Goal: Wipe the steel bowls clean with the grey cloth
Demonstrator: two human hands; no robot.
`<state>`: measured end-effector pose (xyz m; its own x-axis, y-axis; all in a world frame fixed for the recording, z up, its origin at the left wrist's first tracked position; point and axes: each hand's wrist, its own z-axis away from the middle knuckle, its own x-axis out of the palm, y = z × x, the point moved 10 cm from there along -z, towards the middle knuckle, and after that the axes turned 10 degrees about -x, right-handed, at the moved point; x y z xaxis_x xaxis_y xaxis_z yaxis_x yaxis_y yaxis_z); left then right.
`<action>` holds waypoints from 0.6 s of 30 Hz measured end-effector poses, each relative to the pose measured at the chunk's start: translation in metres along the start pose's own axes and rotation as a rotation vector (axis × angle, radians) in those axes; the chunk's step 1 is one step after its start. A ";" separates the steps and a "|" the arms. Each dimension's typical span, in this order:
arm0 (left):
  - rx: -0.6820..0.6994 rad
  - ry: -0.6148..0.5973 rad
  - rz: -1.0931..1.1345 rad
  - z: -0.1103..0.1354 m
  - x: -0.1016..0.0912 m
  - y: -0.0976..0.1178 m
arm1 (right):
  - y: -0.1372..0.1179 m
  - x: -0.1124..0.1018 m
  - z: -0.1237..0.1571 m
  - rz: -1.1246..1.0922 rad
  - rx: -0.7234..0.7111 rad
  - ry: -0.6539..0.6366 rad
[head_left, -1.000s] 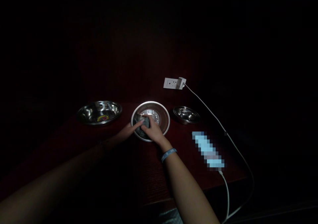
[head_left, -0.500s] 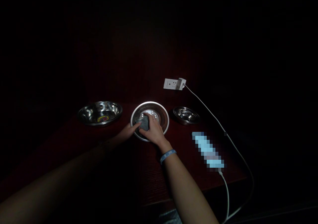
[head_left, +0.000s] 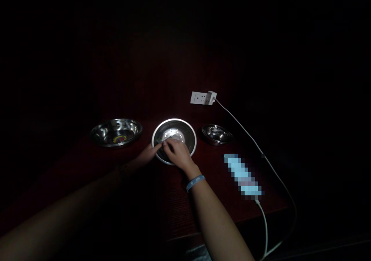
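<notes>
A steel bowl [head_left: 189,127] with a bright rim sits on the dark red table in front of me. My left hand [head_left: 149,153] grips it at the left side of the rim, thumb reaching over the edge; the fingers underneath are in shadow. Over the near part of the bowl is my right hand [head_left: 178,153], a blue wristband [head_left: 195,182] on its wrist. Its fingers are curled and the thumb is close to the left thumb. What those fingers hold, if anything, is hidden.
To the left stands a wider steel basin [head_left: 133,129] with a yellow and red sticker. A smaller steel dish [head_left: 217,133] is at the right. Nearer lies a blurred-out phone-like object [head_left: 243,176] on a white cable [head_left: 249,135], running from a charger in a wall socket [head_left: 198,98].
The grey, cloth-like piece under my right fingers has gone out of clear sight. My right fingers have curled and drawn back lower in the bowl. The left hand stays at the rim.
</notes>
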<state>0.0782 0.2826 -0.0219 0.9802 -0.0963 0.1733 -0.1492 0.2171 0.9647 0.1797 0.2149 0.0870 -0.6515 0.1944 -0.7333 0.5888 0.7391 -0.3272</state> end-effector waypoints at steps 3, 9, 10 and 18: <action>-0.031 0.050 -0.011 0.001 -0.003 -0.002 | 0.003 0.012 0.001 0.038 0.028 -0.100; -0.065 0.016 -0.058 0.002 -0.001 -0.003 | 0.004 0.017 0.002 0.132 0.036 -0.153; -0.074 0.018 -0.071 0.002 -0.002 -0.003 | 0.003 0.018 0.003 0.156 0.029 -0.167; -0.031 -0.001 -0.055 0.004 0.000 0.004 | 0.008 0.015 0.002 0.202 0.025 -0.119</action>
<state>0.0768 0.2799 -0.0171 0.9867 -0.1097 0.1202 -0.0908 0.2415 0.9661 0.1755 0.2225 0.0722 -0.4591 0.2585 -0.8499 0.7142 0.6763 -0.1801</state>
